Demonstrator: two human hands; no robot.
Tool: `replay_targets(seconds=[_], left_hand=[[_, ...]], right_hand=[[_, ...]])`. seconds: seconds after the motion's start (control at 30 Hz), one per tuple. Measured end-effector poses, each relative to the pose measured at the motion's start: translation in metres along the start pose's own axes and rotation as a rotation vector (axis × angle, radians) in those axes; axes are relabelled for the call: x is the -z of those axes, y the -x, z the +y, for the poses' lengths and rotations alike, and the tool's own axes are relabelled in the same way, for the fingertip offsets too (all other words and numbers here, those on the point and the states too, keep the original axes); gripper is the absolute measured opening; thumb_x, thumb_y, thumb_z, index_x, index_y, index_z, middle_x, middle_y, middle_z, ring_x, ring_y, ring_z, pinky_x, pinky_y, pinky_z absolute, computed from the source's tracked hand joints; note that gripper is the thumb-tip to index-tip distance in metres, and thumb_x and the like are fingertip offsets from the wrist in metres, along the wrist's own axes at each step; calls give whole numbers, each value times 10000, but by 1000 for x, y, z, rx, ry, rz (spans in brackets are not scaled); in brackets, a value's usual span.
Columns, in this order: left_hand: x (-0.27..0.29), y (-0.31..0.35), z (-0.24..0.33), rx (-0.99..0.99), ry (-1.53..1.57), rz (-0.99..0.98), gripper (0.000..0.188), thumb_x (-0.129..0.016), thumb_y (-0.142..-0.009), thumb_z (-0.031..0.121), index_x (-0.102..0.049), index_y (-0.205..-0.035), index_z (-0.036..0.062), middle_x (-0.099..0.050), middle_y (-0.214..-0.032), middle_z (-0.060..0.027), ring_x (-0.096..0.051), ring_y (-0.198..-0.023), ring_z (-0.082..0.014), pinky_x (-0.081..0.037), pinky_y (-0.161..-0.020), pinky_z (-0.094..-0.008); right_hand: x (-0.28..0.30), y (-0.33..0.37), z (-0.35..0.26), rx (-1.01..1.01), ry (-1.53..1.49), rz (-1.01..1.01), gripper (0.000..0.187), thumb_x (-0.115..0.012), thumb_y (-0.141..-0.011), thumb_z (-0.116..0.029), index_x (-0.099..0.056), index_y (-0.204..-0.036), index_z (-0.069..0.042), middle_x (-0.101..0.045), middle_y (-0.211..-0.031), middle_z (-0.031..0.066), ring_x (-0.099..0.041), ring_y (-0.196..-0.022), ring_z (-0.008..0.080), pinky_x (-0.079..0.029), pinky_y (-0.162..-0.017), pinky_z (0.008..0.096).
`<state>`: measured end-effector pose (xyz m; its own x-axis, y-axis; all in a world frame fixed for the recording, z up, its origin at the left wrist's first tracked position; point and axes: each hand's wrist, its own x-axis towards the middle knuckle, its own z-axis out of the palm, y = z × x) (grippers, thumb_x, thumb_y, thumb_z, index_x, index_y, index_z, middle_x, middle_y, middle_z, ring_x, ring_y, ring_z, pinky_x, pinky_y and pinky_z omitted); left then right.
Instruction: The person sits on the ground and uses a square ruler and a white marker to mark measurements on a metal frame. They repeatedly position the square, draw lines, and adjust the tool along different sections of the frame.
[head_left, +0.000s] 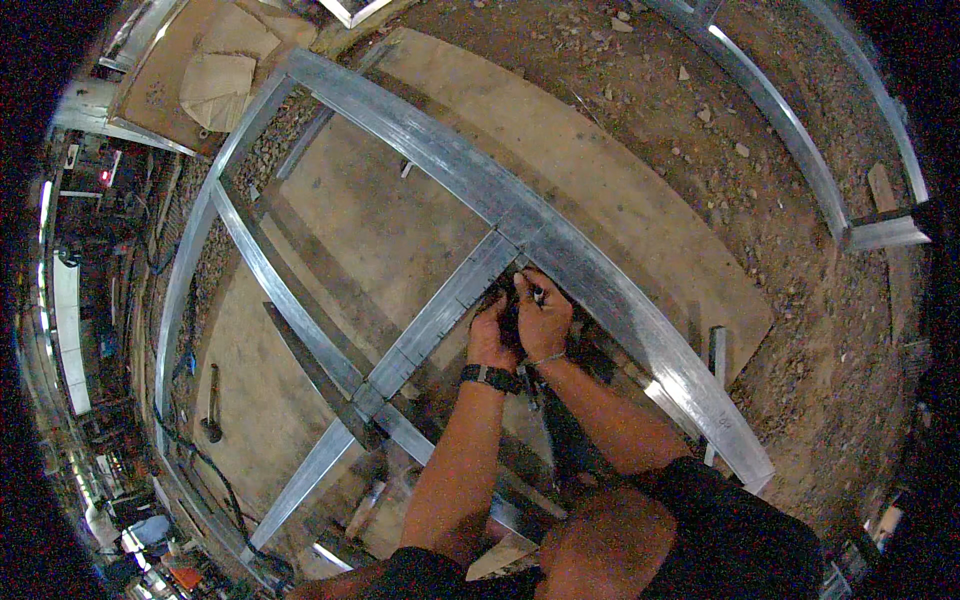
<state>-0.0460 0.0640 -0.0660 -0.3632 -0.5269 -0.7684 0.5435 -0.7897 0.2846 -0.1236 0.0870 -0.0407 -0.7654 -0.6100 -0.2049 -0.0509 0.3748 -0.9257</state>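
My left hand, with a dark band on its wrist, is closed beside the metal crossbar. Right beside it, my right hand is closed just under the joint where that bar meets the wide metal beam. A small dark thing with a bright spot shows at the right fingers, too little of it to name. Whatever the left fingers hold is hidden in shadow. Dark lines are marked across the crossbar. A thinner metal bar crosses its near end.
The metal frame lies over a large tan board on stony ground. A hammer-like tool rests on the board at left, near a black cable. Another metal frame stands far right. A brown panel is at upper left.
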Motion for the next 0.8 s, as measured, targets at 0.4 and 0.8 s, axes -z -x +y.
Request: replay_targets(seconds=[0.4, 0.8], left_hand=[[11, -23, 5, -21, 41, -94, 261, -551, -949, 115, -631, -1188, 48, -685, -1133, -101, -656, -1013, -280, -534, -910, -404], [3, -17, 6, 28, 44, -92, 268, -580, -943, 135, -635, -1188, 40, -687, -1136, -113, -659, -1004, -295, -532, -908, -428]], right_hand=[[-5, -6, 5, 22, -2, -20, 315, -662, -937, -343, -707, -1037, -48, -721, -957, 161, -683, -862, 315, -526, -796, 382], [3, -8, -5, 53, -18, -41, 333, -658, -937, -344, -707, -1030, -29, -711, -1048, 177, -665, -991, 336, -499, -903, 390]])
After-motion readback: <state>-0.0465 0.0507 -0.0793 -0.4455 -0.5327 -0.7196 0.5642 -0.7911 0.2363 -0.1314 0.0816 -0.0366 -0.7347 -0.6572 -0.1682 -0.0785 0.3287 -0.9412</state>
